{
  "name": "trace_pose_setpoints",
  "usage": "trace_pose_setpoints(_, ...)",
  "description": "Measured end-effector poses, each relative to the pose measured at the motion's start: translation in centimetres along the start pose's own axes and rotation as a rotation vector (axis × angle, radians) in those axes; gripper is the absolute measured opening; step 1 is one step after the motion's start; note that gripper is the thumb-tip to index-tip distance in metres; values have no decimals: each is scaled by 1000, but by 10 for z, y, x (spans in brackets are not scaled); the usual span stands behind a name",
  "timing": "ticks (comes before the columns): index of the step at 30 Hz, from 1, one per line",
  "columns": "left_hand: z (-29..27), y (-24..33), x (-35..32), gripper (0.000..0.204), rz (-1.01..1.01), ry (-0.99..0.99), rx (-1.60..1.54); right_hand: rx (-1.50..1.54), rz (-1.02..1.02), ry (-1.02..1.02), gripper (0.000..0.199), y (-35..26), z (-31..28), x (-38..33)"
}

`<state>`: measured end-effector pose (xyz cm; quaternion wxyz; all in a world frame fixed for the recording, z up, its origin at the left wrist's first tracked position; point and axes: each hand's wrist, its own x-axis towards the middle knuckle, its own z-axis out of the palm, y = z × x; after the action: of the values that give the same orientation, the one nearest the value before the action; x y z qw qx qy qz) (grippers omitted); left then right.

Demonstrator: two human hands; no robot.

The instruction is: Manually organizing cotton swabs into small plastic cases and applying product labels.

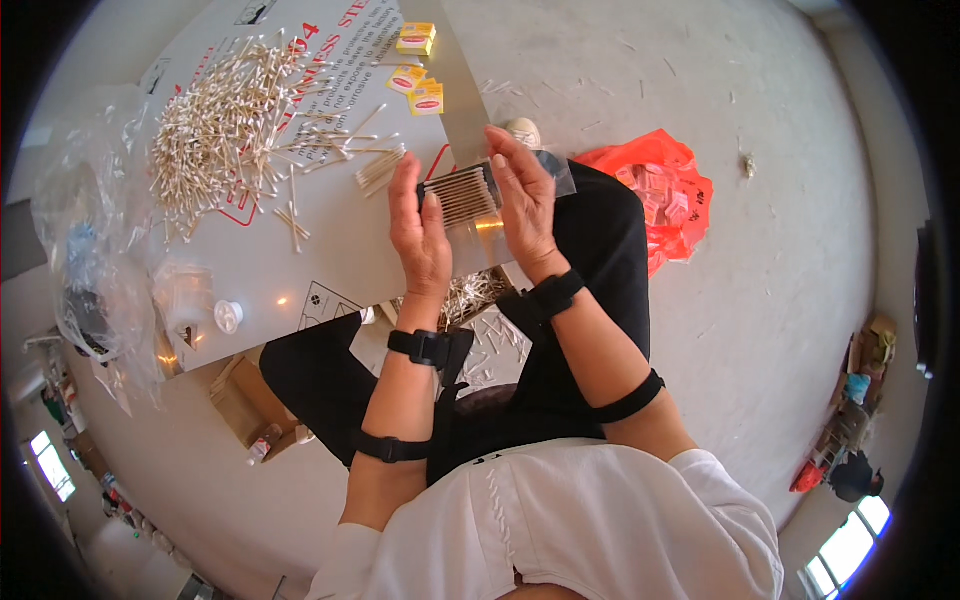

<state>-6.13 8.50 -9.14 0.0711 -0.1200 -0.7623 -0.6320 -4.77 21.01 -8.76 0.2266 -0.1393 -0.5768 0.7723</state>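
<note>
A small flat pack of cotton swabs (pixel 462 195) is between my two hands, its sticks lying side by side in a neat row. My left hand (pixel 418 232) presses the pack's left side, thumb along the edge. On the opposite side my right hand (pixel 524 200) grips it, fingers pointing away from me. A piece of clear plastic film (pixel 557 172) sticks out beyond the right hand. Just left of my left fingers lies a small bundle of swabs (pixel 379 174). A big heap of loose cotton swabs (pixel 215 140) covers the table's left part.
The metal-topped table (pixel 250 290) carries small yellow boxes (pixel 416 40), a clear plastic bag (pixel 95 230) and a white round cap (pixel 229 317). Below my hands, a box of swabs (pixel 470 298) stands near my legs. A red bag (pixel 665 195) with small packs sits on the floor.
</note>
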Motion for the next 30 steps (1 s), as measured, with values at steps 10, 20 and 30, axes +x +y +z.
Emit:
trace_pose_setpoints(10, -15, 9, -11, 71, 211, -497, 900, -902, -252, -437, 41, -42, -37, 15)
trace_pose_setpoints(20, -12, 11, -11, 80, 225, -493, 922, -833, -142, -461, 34, -36, -41, 17)
trace_pose_setpoints(30, -15, 7, -13, 82, 238, -472, 932, -1438, -19, -453, 17, -44, -4, 35)
